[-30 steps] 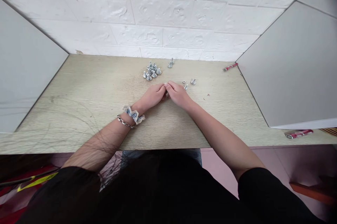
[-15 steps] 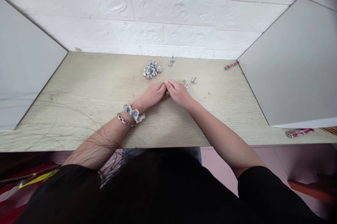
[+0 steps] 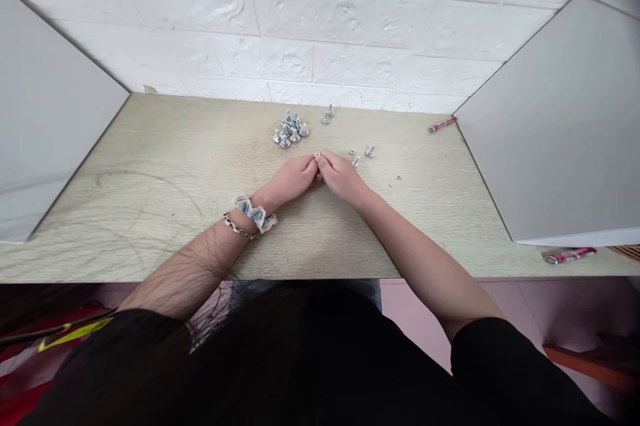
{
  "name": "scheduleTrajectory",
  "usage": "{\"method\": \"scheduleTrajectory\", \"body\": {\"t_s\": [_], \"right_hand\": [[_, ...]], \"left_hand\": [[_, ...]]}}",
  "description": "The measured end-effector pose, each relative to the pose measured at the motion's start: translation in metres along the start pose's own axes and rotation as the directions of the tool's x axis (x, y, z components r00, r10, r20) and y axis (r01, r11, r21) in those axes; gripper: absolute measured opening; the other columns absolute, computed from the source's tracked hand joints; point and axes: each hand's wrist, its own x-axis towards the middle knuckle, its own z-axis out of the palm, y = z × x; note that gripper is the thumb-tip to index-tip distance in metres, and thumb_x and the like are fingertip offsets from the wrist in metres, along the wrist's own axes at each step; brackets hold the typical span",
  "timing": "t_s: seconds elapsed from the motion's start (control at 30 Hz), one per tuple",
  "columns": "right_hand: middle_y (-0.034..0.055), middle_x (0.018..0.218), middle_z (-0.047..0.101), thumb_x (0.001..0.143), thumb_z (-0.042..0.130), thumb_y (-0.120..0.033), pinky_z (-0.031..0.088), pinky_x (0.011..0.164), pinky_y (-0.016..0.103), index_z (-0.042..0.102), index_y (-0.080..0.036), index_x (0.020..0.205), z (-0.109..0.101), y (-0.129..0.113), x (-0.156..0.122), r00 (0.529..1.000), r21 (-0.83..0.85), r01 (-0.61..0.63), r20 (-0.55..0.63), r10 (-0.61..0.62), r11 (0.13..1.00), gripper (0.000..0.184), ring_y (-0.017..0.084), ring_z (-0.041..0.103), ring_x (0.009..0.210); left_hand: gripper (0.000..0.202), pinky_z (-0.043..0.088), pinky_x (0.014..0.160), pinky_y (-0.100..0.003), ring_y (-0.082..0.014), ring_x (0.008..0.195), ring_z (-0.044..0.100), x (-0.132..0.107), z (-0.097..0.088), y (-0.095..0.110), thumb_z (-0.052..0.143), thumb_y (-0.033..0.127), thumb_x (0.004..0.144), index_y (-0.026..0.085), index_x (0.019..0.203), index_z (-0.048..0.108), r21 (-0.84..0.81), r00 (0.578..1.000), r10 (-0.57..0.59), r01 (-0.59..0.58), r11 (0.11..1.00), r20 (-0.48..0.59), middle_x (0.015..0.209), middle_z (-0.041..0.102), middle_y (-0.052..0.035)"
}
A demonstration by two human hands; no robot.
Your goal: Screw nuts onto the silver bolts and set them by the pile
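Observation:
My left hand [image 3: 297,175] and my right hand [image 3: 339,175] meet over the middle of the wooden tabletop [image 3: 200,166]. Thumbs and fingers are closed and pressed together at the tips. A small metal piece [image 3: 319,173] shows between them, mostly covered, so its exact kind is hidden. Just beyond my right hand lie a bolt [image 3: 355,162], a nut [image 3: 353,152] and another bolt with a wide base [image 3: 370,151]. Farther back on the left is a cluster of several silver bolts [image 3: 287,130], most standing on their heads. Two more bolts [image 3: 326,117] stand near the wall.
A white brick-patterned wall [image 3: 290,6] closes the back. Grey panels rise at the left [image 3: 55,119] and right [image 3: 540,126]. One red battery-like cylinder [image 3: 443,124] lies by the right panel, another [image 3: 570,255] near the front edge.
The view has shifted very slightly. Both hands stay pressed together in the same place, and the bolts on the table have not moved.

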Motion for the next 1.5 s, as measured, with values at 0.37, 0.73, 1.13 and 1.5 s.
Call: {"method": "scheduleTrajectory", "body": {"t_s": [0.37,0.73,1.13,1.5], "right_hand": [[-0.0021,0.064,0.052,0.093,0.036,-0.040,0.036,0.067,0.028,0.037,-0.023,0.070,-0.001,0.000,-0.002,1.000,0.063,-0.004,0.021,0.003,0.998,0.030,0.015,0.050,0.067],[-0.0020,0.070,0.054,0.089,0.042,-0.042,0.034,0.066,0.029,0.038,-0.023,0.078,0.001,-0.001,-0.004,0.997,0.022,0.057,0.057,-0.058,0.998,0.022,0.016,0.049,0.068],[-0.0025,0.064,0.052,0.091,0.040,-0.044,0.032,0.063,0.028,0.038,-0.022,0.069,0.000,0.000,-0.005,0.992,-0.008,0.100,0.077,-0.099,0.995,0.031,0.014,0.046,0.064],[-0.0014,0.066,0.055,0.090,0.039,-0.043,0.032,0.064,0.028,0.040,-0.022,0.069,0.001,0.000,-0.004,0.992,-0.026,0.097,0.083,-0.094,0.995,0.030,0.015,0.048,0.065]], "left_hand": [[0.033,0.036,0.065,-0.029,-0.0142,0.062,0.046,0.001,0.004,-0.001,0.030,0.026,0.095,0.020,0.065,0.042,-0.074,0.999,-0.014,0.010,0.997,-0.052,0.063,0.050,0.0001],[0.047,0.035,0.054,-0.027,-0.0120,0.051,0.043,0.002,0.001,0.001,0.026,0.039,0.098,0.020,0.057,0.038,-0.316,0.979,-0.182,0.143,0.938,-0.096,0.049,0.043,0.0008],[0.051,0.034,0.047,-0.026,-0.0108,0.043,0.040,0.000,-0.005,0.002,0.027,0.042,0.098,0.020,0.053,0.038,-0.349,0.977,-0.213,0.201,0.915,0.003,0.045,0.040,0.0007],[0.047,0.033,0.045,-0.025,-0.0083,0.041,0.041,0.001,-0.006,0.005,0.031,0.034,0.098,0.018,0.055,0.040,-0.395,0.967,-0.252,0.247,0.885,0.039,0.048,0.043,0.0016]]}}
